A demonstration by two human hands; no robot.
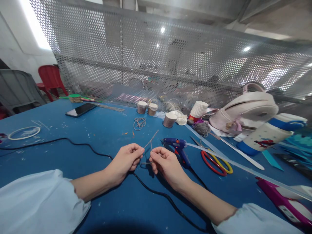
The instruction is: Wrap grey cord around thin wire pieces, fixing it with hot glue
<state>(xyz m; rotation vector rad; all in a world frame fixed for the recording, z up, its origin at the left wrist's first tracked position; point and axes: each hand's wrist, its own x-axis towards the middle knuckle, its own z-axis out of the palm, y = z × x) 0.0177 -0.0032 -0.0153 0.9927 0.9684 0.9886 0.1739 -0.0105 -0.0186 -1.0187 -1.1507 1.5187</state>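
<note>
Near the middle of the table, my left hand (126, 161) is closed in a pinch on the lower end of a thin stick-like wire (154, 135), which points up and to the right. The wire looks wrapped in grey strand, but it is too fine to be certain. My right hand (168, 164) pinches a grey yarn strand (151, 145) that runs up to the wire. A loose loop of the strand hangs between both hands. Beyond them lies a loose coil of grey yarn (139, 123). A blue glue gun (177, 146) rests just right of my right hand.
Scissors (214, 162) with red and yellow handles, a grey yarn ball (202, 128), a bottle (268, 135) and a pale bag (246, 110) are at right. Small cups (170, 120) stand behind. A phone (81, 110) lies at left. A black cable (158, 193) crosses beneath my hands.
</note>
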